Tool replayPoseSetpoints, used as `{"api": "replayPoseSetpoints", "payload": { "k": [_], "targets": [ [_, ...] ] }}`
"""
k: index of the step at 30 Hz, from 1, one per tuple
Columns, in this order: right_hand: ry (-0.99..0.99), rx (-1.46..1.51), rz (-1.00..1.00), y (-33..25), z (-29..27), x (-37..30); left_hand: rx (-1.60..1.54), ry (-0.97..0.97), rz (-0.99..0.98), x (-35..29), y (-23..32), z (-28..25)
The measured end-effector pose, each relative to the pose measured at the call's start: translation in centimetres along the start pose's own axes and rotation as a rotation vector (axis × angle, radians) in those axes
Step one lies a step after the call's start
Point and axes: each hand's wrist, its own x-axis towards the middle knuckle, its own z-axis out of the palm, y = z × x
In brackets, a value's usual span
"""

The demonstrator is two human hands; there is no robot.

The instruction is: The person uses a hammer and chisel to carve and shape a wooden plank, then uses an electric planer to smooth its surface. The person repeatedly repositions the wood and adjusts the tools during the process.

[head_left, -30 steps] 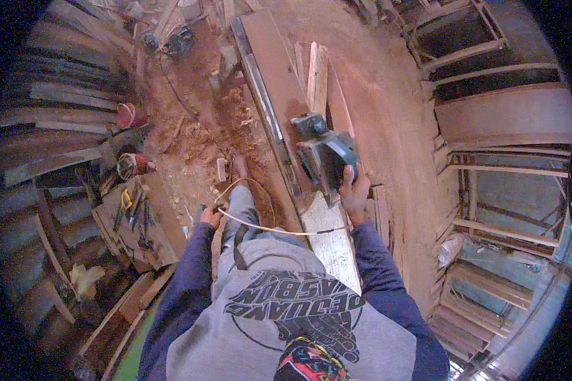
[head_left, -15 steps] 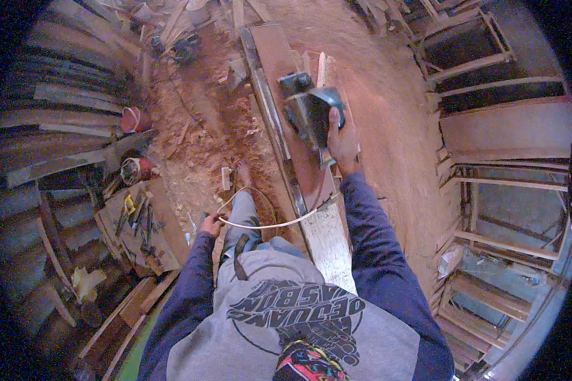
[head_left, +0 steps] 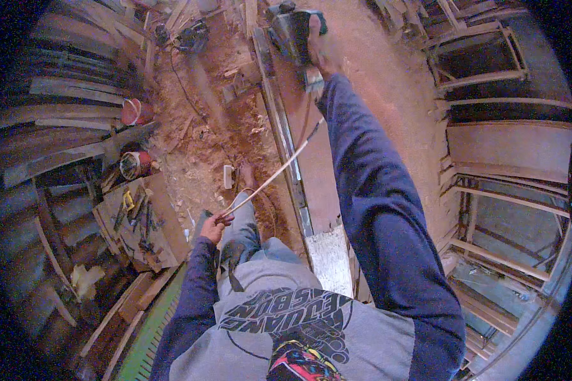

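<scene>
My right hand is wrapped round the handle of a dark power tool that looks like an electric planer. The tool rests at the far end of a long reddish wooden board. A pale power cord runs from the tool's rear back to my left hand, whose fingers are closed on it. This cord is stretched nearly straight, slanting across beside the board. Under the near end lies a worn whitish plank.
Shavings and sawdust cover the ground left of the board, near my foot. Two red buckets and a wooden panel with hand tools stand at left. Stacked timber lines the far left; wooden frames stand along the right.
My right hand has pushed the planer away from me along the board to its far end. The cord, looped and slack before, is pulled nearly straight. My left hand stays about where it was.
</scene>
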Motion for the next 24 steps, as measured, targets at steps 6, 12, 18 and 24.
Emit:
{"api": "replayPoseSetpoints", "payload": {
  "k": [6, 12, 18, 24],
  "targets": [
    [0.056, 0.02, -0.109, -1.0, 1.9, 2.5, 0.134, -0.11, 0.07, 1.1, 0.7, -1.0],
    [0.108, -0.064, -0.19, 1.7, -1.2, -4.7, 0.227, -0.096, 0.06, 1.6, -4.2, -5.3],
    [0.02, 0.149, -0.009, 6.8, -9.7, -24.6, 0.315, -0.11, -0.037, -0.7, -3.4, -5.6],
    [-0.011, 0.077, 0.342, 11.4, -20.0, -50.3, 0.684, -0.258, -0.076, -1.3, -0.3, -0.8]
  ]
}}
